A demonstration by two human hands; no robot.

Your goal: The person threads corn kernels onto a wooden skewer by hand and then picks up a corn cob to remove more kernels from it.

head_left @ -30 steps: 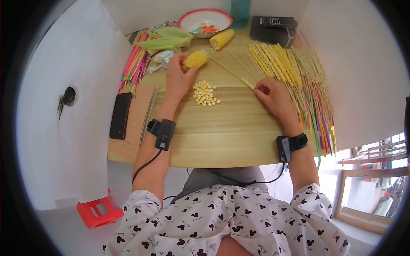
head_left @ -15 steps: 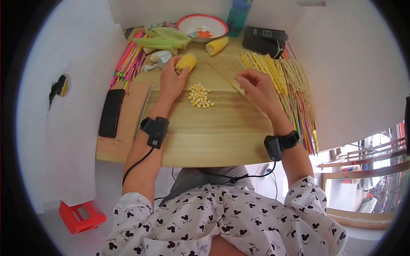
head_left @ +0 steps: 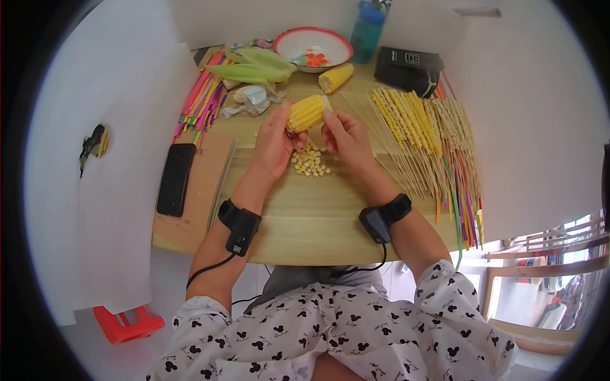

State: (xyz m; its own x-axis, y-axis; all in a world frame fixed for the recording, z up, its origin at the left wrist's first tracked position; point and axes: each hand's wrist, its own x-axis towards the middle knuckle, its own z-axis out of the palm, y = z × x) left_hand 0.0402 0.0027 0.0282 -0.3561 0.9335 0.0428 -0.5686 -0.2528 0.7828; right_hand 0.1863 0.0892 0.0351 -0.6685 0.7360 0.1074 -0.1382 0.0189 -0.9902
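Observation:
My left hand (head_left: 274,141) and my right hand (head_left: 343,137) both grip a short yellow corn cob (head_left: 306,112), lifted a little above the wooden table (head_left: 318,209). The left hand holds its left end and the right hand's fingers close on its right end. Directly beneath the cob lies a small pile of loose corn kernels (head_left: 309,161). To the right lies a row of thin skewers threaded with kernels (head_left: 413,117).
A second cob piece (head_left: 335,77), green husks (head_left: 257,65), a red-rimmed bowl (head_left: 313,48), a teal bottle (head_left: 366,32) and a black box (head_left: 408,68) stand at the back. Coloured sticks (head_left: 202,98), a black phone (head_left: 176,178) and a brown folder (head_left: 203,190) lie left.
My right hand left the skewers and came over to the cob. My left hand lifted the cob off the table and brought it above the kernel pile.

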